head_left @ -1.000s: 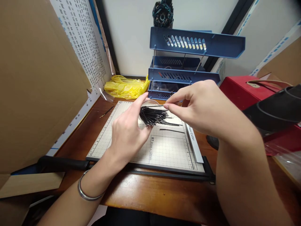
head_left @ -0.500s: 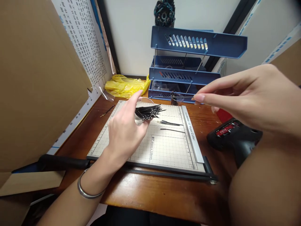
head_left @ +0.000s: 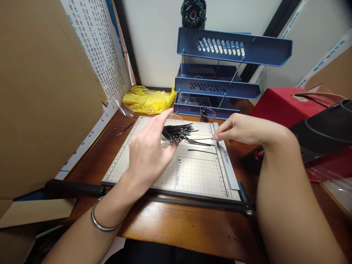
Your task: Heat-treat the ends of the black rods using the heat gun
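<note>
1. Left hand (head_left: 148,152): fingers and thumb wrapped round a bundle of black wires (head_left: 178,132), held above the paper cutter (head_left: 195,176); free ends point right. A curved clear rim (head_left: 177,116) shows above the bundle.
2. Right hand (head_left: 242,128): thumb and fingertips pinch the right end of a single black wire (head_left: 202,139), roughly horizontal; its left end lies near the bundle. Contact there: cannot tell.
3. Small group of black wires (head_left: 202,143) on the cutter board, just below the pinched one in view. One separate strand (head_left: 202,150) lies nearer the person.
4. Behind the board: clear cup (head_left: 211,113) with upright black strands (head_left: 203,112), in front of the blue tray rack (head_left: 217,88).
5. Yellow bag (head_left: 150,101): left of rack.
</note>
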{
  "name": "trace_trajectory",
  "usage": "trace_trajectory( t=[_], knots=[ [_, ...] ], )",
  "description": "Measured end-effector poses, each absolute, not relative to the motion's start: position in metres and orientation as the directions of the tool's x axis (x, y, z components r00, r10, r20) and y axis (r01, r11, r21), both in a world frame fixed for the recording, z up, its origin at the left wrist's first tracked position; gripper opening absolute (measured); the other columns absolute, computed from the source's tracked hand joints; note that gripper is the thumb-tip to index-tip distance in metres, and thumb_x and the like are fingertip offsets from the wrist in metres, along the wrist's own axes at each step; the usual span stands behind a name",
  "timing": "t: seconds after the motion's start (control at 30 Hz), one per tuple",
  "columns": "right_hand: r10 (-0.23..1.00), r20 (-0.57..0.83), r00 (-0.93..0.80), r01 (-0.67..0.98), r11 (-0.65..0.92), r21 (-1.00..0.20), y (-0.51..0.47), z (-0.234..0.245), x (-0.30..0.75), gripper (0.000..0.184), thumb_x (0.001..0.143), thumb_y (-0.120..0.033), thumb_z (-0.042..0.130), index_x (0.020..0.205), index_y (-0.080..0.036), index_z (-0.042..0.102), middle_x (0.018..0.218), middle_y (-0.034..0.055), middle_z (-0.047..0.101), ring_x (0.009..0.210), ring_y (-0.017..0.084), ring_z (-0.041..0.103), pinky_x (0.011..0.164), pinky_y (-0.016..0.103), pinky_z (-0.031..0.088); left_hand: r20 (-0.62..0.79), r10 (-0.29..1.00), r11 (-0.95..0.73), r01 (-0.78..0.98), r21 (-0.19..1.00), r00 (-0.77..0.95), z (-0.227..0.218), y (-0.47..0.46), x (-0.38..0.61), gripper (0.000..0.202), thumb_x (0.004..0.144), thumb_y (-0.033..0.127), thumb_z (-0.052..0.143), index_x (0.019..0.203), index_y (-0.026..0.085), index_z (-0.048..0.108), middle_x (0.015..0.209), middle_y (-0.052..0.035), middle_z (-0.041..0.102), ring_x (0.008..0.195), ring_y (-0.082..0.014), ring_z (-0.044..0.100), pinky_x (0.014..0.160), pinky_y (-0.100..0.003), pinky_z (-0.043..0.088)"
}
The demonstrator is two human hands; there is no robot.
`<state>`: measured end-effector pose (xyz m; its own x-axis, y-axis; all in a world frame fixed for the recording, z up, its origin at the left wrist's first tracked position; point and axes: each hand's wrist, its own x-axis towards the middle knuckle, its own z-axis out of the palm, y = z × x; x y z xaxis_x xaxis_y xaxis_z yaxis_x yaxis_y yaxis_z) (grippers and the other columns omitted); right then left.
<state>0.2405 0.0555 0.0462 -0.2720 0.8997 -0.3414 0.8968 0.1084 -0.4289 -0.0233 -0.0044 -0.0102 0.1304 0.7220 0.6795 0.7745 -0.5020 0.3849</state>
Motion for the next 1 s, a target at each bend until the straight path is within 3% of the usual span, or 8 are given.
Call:
trace_trajectory(
  t=[0.17,0.37,0.57,0.67,0.83,1.0],
  knots=[
    [0.894,-0.395,-0.21,0.932,0.061,-0.357,0.059,0.044,0.244,0.026,0.08,-0.039,0.069,0.096,-0.025,0.085,0.096,0.0006,0.079,0.092,0.023,0.069,0.086,0.034,0.051,0.598,0.789,-0.501,0.713,0.491,0.142,-0.005,-0.008,-0.025,0.066,0.085,0.026,0.081,0.144,0.029,0.051,0.136,-0.0035,0.07,0.119,-0.0243,0.071,0.101,-0.037,0.059],
    [0.939,-0.29,-0.186,0.93,0.073,-0.361,0.047,0.058,0.24,0.027,0.085,-0.042,0.065,0.085,-0.023,0.084,0.071,-0.0009,0.067,0.064,0.014,0.053,0.065,0.03,0.045,0.542,0.829,-0.494,0.638,0.591,0.14,0.013,0.027,-0.03,0.069,0.081,0.031,0.083,0.144,0.031,0.054,0.129,-0.0031,0.072,0.111,-0.0246,0.072,0.096,-0.039,0.06],
    [0.964,-0.203,-0.172,0.93,0.091,-0.357,0.033,0.072,0.24,0.03,0.086,-0.049,0.064,0.086,-0.024,0.083,0.061,-0.0014,0.055,0.054,0.013,0.041,0.054,0.03,0.036,0.4,0.916,-0.322,0.639,0.699,0.025,0.001,0.118,-0.027,0.063,0.079,0.029,0.084,0.137,0.02,0.06,0.134,-0.0111,0.069,0.117,-0.0268,0.068,0.106,-0.042,0.053],
    [0.974,-0.185,-0.13,0.94,0.062,-0.334,0.028,0.075,0.241,0.036,0.087,-0.055,0.062,0.089,-0.025,0.082,0.058,-0.0011,0.052,0.05,0.013,0.039,0.05,0.031,0.033,0.302,0.953,-0.235,0.675,0.699,0.019,-0.015,0.15,-0.024,0.066,0.081,0.032,0.082,0.141,0.02,0.057,0.141,-0.0127,0.064,0.121,-0.0271,0.066,0.108,-0.04,0.051],
    [0.976,-0.083,-0.2,0.924,0.159,-0.348,0.024,0.077,0.242,0.039,0.087,-0.057,0.062,0.086,-0.024,0.082,0.065,0.0024,0.062,0.057,0.016,0.049,0.052,0.031,0.038,0.239,0.971,-0.16,0.73,0.664,-0.005,-0.034,0.179,-0.014,0.072,0.082,0.034,0.081,0.145,0.014,0.053,0.138,-0.0185,0.063,0.124,-0.0313,0.062,0.11,-0.044,0.048],
    [0.978,-0.133,-0.162,0.929,0.106,-0.353,0.022,0.08,0.238,0.04,0.089,-0.055,0.057,0.085,-0.025,0.082,0.065,0.0012,0.059,0.055,0.014,0.043,0.05,0.031,0.033,0.178,0.98,-0.04,0.799,0.599,-0.084,-0.036,0.19,0.001,0.069,0.08,0.047,0.083,0.135,0.012,0.059,0.139,-0.0238,0.055,0.129,-0.0386,0.057,0.11,-0.05,0.046]
  ],
)
